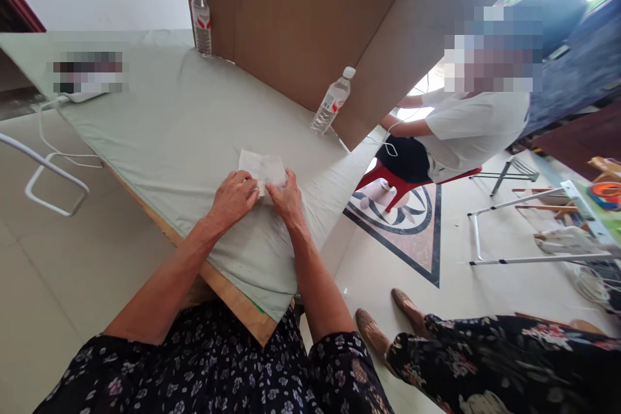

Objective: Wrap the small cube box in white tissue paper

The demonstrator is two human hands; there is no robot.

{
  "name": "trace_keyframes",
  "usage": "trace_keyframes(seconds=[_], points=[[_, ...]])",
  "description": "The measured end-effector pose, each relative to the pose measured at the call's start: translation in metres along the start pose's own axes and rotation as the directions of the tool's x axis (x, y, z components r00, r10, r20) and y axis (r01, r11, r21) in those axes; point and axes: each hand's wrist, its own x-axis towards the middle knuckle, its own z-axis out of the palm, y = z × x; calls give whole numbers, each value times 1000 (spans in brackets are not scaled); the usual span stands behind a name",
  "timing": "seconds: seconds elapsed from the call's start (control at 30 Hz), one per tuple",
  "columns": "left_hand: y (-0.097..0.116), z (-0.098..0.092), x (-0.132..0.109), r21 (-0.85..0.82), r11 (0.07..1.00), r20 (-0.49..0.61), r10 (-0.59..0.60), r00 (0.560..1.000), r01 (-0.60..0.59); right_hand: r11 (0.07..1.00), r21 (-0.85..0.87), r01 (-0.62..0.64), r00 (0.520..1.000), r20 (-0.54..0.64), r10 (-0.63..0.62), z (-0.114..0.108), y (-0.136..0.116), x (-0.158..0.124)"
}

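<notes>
A thin, whitish, roughly square sheet, like paper or tissue, lies on the cloth-covered table near its front corner. My left hand is closed, its fingers curled over the sheet's left side. Its fingertips pinch a small pale piece too small to name. From the other side, my right hand grips the sheet's right edge, thumb towards the small piece. The hands are close together, and they hide the sheet's lower part.
Two water bottles stand against a tall cardboard screen; the nearer one looks tilted. A white power strip with a cable lies at the far left. Beyond the screen sits a person. Another person's legs are close on my right.
</notes>
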Motion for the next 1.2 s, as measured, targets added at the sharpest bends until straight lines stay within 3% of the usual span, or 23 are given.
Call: trace_keyframes(seconds=[0.27, 0.4, 0.6, 0.77, 0.93, 1.07, 1.2], points=[[1, -3, 2, 21, 999, 31, 37, 999, -37, 978, 49, 203, 979, -11, -203, 8, -9, -3], [0, -4, 3, 5, 999, 41, 33, 999, -34, 993, 52, 101, 994, -36, -100, 7, -4, -3], [-3, -1, 4, -15, 1000, 45, 25, 999, -24, 997, -19, -72, 997, 24, 72, 2, 1, 6], [-1, -2, 4, -38, 999, 26, 30, 999, -29, 1000, -12, -7, 998, 61, 7, 5, -4, 14], [4, -5, 5, 5, 999, 65, 47, 997, -47, 994, 53, 96, 995, 3, -96, 4, -15, 3], [7, -5, 7, 33, 999, 113, 24, 993, -28, 981, 171, 90, 996, -15, -88, 4, -24, -1], [6, 0, 8, -14, 999, 85, -28, 996, 29, 965, 256, 59, 997, 22, -67, 7, -31, -2]])
